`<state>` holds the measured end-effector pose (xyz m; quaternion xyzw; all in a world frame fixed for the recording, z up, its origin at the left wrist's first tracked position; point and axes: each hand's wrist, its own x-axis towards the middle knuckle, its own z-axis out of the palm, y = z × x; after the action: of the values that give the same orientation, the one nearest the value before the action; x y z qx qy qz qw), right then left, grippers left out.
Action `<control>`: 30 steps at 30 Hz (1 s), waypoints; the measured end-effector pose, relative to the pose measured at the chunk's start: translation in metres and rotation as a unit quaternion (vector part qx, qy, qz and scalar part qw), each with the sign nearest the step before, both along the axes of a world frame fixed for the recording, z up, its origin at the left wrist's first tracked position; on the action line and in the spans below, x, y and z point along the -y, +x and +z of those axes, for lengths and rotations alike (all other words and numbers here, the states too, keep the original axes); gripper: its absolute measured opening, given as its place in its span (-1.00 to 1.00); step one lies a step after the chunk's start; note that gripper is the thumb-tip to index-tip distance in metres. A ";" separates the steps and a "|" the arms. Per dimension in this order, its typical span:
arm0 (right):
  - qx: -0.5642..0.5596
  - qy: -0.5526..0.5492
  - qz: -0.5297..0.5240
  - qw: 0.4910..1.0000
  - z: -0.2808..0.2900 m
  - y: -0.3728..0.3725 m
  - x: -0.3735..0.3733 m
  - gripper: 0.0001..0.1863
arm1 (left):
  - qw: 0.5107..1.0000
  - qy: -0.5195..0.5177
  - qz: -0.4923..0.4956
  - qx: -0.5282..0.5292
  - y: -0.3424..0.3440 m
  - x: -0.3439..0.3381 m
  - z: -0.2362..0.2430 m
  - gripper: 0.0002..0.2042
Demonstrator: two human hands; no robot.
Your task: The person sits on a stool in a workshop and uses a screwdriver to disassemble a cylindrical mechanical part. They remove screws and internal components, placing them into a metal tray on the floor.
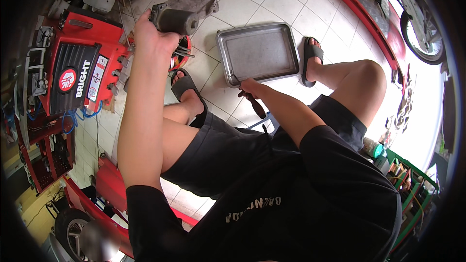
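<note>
Head view: left of the metal tray [224, 63], the left hand [153, 34] holds a dark cylindrical part [174, 21], fingers curled around its left end; long axis left-right, capped end rightward. The right hand [249, 86] is at the tray's near rim, beside a brown handle [257, 108]; its grip cannot be determined. Further left, a red machine [110, 31] bears white lettering [83, 78].

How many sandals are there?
2. The left sandal is on the left foot, left of the tray; the right sandal is on the right foot, right of it. Any others might be hidden.
</note>
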<state>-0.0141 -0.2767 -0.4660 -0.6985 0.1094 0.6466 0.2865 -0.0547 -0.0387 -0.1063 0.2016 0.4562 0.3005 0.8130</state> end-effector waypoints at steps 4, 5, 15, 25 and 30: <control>0.111 0.010 0.126 0.986 0.004 0.007 0.003 -0.75 | 1.000 0.013 -0.007 0.003 -0.007 -0.007 -0.008 -0.56; 0.146 0.026 0.167 0.975 0.005 0.017 0.002 -0.78 | 1.000 0.023 -0.012 0.009 -0.008 -0.013 -0.012 -0.55; 0.068 0.258 0.079 0.961 0.215 0.184 -0.049 -0.72 | 0.992 -0.041 -0.011 0.117 -0.007 -0.003 0.018 -0.45; 0.101 0.289 0.185 0.934 0.303 0.170 0.003 -0.65 | 0.991 0.005 -0.012 0.130 0.008 -0.007 0.013 -0.50; 0.082 0.405 0.086 0.906 0.337 0.130 -0.012 -0.57 | 0.987 -0.029 0.022 0.158 0.004 -0.017 -0.007 -0.51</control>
<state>0.1164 -0.2645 -0.1292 -0.5793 -0.2468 0.5980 0.4959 -0.0509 -0.0213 -0.1136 0.1175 0.3352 0.3332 0.8734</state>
